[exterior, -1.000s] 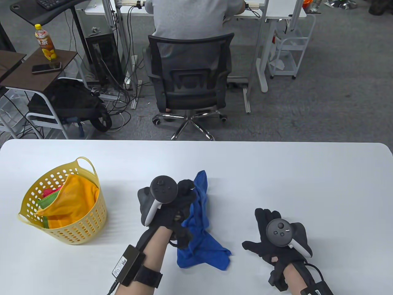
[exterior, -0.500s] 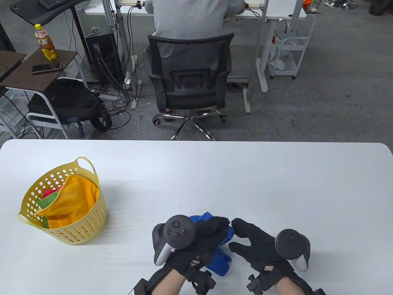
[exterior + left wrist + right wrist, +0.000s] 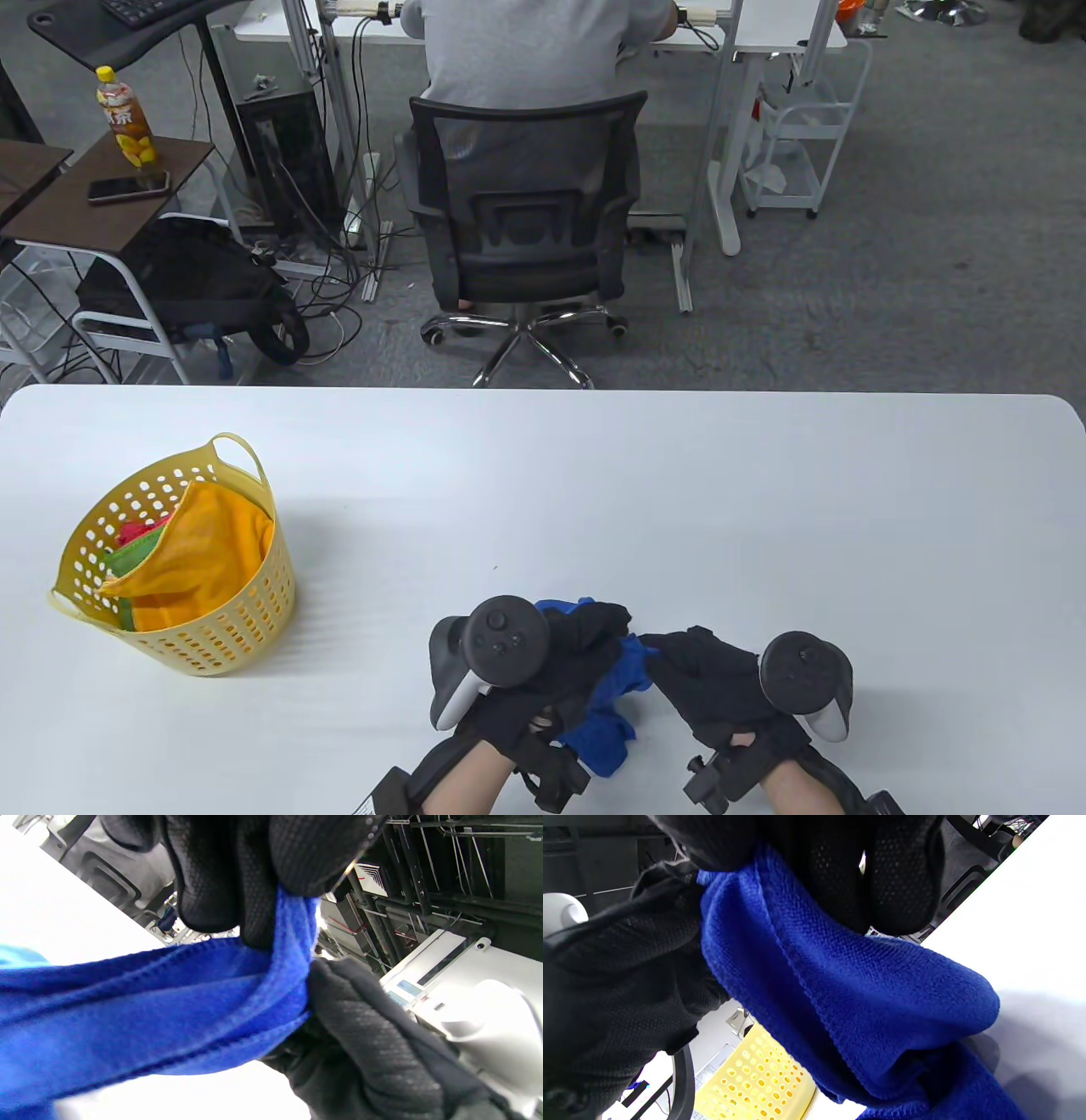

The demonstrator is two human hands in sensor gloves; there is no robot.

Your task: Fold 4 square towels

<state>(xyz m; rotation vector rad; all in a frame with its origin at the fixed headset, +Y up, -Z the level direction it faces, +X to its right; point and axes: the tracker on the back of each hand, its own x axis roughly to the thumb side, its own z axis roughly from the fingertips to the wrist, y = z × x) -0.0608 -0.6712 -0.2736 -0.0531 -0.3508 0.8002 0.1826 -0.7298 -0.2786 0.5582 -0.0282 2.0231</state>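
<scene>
Now at the table's (image 3: 764,475) near edge, middle | left hand (image 3: 560,671) pinches blue towel (image 3: 615,696) | right hand (image 3: 721,688) pinches same towel, bunched between both | yellow basket (image 3: 246,611) with other towels (image 3: 195,543) near left edge

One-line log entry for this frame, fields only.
step: spread first towel | left hand: pinching blue towel | right hand: pinching it too | basket: other towels inside | folded: none seen

White table (image 3: 679,492); yellow basket (image 3: 246,628) at its left; crumpled blue towel (image 3: 607,730) near the front edge.
</scene>
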